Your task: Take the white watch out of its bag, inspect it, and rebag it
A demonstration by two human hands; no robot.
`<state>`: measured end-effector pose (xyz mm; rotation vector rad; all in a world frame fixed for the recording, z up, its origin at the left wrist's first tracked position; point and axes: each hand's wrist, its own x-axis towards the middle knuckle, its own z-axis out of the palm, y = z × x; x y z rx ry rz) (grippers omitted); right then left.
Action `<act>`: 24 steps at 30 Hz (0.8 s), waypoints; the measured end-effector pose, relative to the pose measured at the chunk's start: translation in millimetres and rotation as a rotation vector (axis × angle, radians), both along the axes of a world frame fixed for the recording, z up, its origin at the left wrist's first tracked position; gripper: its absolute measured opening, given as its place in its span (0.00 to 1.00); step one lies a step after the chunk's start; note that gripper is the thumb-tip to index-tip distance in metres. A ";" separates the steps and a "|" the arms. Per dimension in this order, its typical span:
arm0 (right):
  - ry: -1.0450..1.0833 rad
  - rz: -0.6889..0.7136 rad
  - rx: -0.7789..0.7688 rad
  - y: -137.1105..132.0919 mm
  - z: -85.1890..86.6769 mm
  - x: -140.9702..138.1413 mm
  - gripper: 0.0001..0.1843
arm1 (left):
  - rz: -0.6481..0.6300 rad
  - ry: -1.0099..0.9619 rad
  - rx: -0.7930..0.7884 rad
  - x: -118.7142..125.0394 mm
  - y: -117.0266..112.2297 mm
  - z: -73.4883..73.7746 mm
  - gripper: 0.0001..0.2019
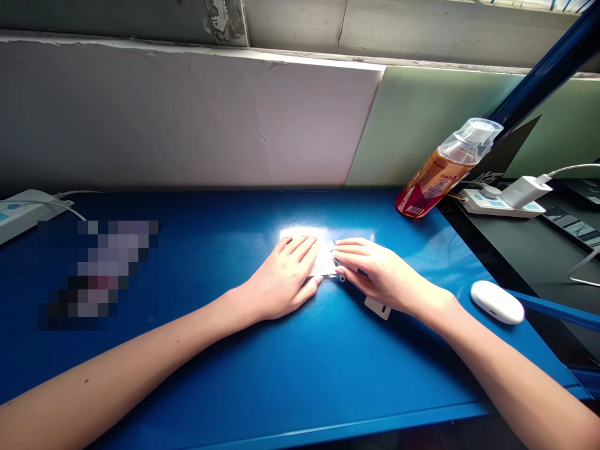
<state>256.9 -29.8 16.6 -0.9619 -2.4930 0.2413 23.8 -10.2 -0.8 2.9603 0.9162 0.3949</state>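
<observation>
Both my hands rest on a small clear, shiny packet [324, 257] lying on the blue table [281, 375] near its middle. My left hand [284, 278] lies flat with fingers stretched over the packet's left part. My right hand [375, 275] lies on the right part, fingers extended and pressed together, pointing left; a small dark item shows under its fingertips. A small white tag [377, 308] pokes out beneath my right wrist. Most of the packet is hidden under the hands.
An orange bottle with a clear cap [443, 170] leans at the back right. A white power strip with a charger [504, 201] sits right of it. A white oval case [497, 302] lies near the right edge. Another power strip [23, 212] is far left.
</observation>
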 end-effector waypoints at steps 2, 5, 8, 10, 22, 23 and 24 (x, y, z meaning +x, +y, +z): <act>-0.014 -0.010 0.008 -2.3 -0.5 -1.8 0.12 | 0.002 -0.008 -0.008 0.0 0.0 -0.6 0.26; -0.030 -0.024 0.002 -5.4 -1.3 -4.2 0.12 | 0.007 -0.006 -0.009 -0.4 -0.1 -1.8 0.26; -0.068 -0.049 -0.007 -7.3 -1.0 -6.2 0.13 | 0.008 0.000 -0.001 -1.0 -0.1 -3.2 0.26; -0.093 -0.055 -0.011 -8.0 -0.8 -6.7 0.13 | 0.007 -0.005 -0.003 -1.4 -0.1 -3.8 0.26; -0.207 -0.102 0.074 -17.1 -5.5 -13.9 0.19 | 0.017 0.008 -0.034 0.1 -1.1 -2.8 0.28; -0.221 -0.107 0.081 -17.8 -5.4 -15.0 0.21 | 0.021 0.019 -0.040 0.0 -1.1 -2.7 0.28; -0.232 -0.108 0.086 -18.4 -5.4 -15.8 0.22 | 0.026 0.030 -0.048 -0.2 -1.1 -2.5 0.28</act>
